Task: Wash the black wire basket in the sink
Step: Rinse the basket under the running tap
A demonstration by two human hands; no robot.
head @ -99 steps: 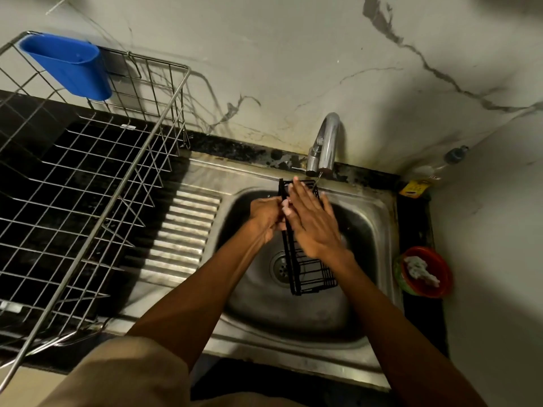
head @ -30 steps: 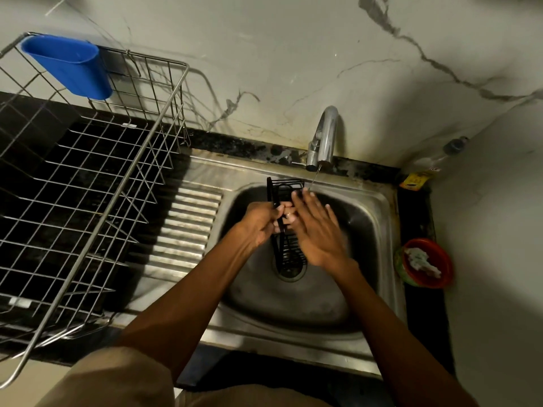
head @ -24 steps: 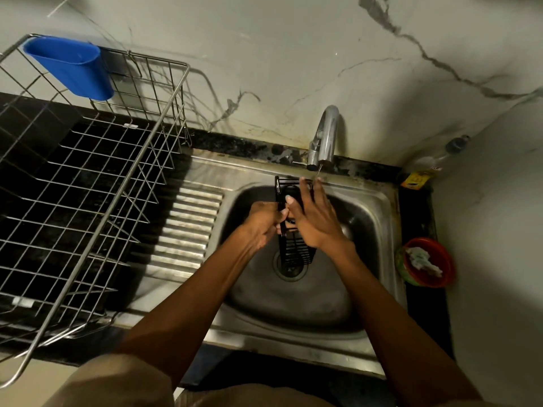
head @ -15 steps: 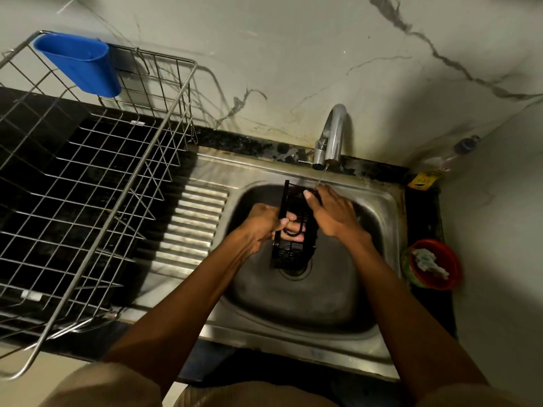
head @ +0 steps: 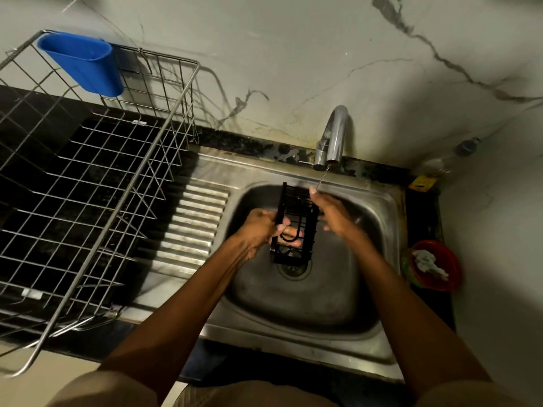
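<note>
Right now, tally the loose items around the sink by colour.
Black: 1, wire basket
Blue: 1, cup on the rack
Silver: 1, dish rack
Red: 1, bowl
Clear: 1, bottle
Total: 5

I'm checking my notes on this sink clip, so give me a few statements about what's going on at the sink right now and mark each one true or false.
1. The left hand holds the black wire basket over the sink. True.
2. The basket rests in the metal dish rack. False: the dish rack sits on the counter to the left, and the basket is in the person's grip above the drain.
3. A thin stream of water runs from the tap. True.
4. The blue cup stands in the sink. False: the blue cup hangs on the rack's far rim.
5. The right hand is at the basket's right side. True.
</note>
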